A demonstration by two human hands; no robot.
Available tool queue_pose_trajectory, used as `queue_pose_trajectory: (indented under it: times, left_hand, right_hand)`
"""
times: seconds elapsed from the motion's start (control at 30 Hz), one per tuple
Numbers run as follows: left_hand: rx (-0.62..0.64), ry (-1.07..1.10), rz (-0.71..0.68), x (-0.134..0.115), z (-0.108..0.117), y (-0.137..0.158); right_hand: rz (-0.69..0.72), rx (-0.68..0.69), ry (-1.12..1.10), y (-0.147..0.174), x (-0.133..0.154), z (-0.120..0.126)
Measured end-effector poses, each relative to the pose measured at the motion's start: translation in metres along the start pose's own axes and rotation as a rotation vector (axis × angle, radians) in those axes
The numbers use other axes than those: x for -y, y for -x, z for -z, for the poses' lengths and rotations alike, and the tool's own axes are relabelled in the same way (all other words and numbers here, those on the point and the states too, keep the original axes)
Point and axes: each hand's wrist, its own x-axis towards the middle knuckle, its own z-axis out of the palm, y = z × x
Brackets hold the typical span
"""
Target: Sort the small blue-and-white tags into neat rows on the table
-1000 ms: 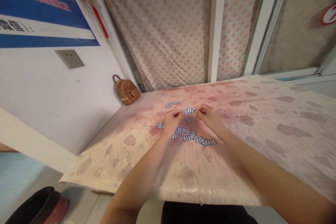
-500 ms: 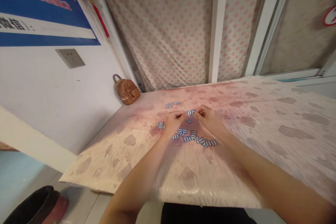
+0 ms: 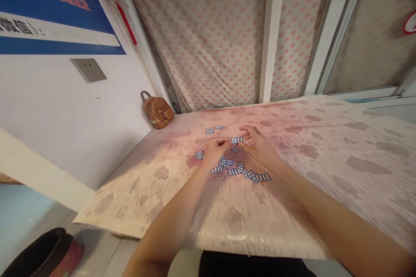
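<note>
In the middle of the table are my two hands, raised around a small flat strip (image 3: 237,140) with white bars and blue edges. The fingertips of my left hand (image 3: 215,150) are pinched at the strip's left end. Thumb and index finger of my right hand (image 3: 258,143) are spread apart beside its right end, the thumb close to its lower edge. One similar loose piece (image 3: 234,149) lies just below the strip. Nearer me, several more blue-and-white pieces (image 3: 240,167) form an uneven pile, partly behind my left wrist.
Farther back sits a small group of pieces (image 3: 209,130), and another small stack (image 3: 199,155) is left of my left hand. A brown mini backpack (image 3: 158,112) leans at the wall corner. The patterned tablecloth (image 3: 234,220) covers the table; a dark bin (image 3: 42,253) stands on the floor.
My right hand's thumb and index finger have parted from their pinch at the strip's right end. The left hand keeps its place; the view has shifted slightly.
</note>
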Motion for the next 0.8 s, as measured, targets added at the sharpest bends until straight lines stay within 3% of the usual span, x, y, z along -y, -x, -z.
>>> queue_pose_trajectory:
  times: [0.13,0.23,0.37,0.63,0.8]
  left_hand:
    - [0.01,0.055,0.07,-0.002,0.001,0.0]
    - [0.015,0.099,0.083,-0.002,0.003,-0.002]
    - [-0.097,0.037,0.064,0.0,0.012,-0.007]
    - [-0.208,0.019,0.095,0.006,0.025,-0.013]
    - [-0.191,-0.006,0.055,0.011,0.022,-0.012]
  right_hand:
    - [0.159,0.12,0.12,-0.002,0.0,0.002]
    - [0.159,0.133,0.107,-0.002,-0.002,0.0]
    - [0.086,0.088,0.038,-0.001,-0.014,-0.008]
    - [0.207,0.402,0.139,-0.003,-0.041,-0.04]
    - [0.181,0.395,0.21,-0.008,-0.05,-0.045]
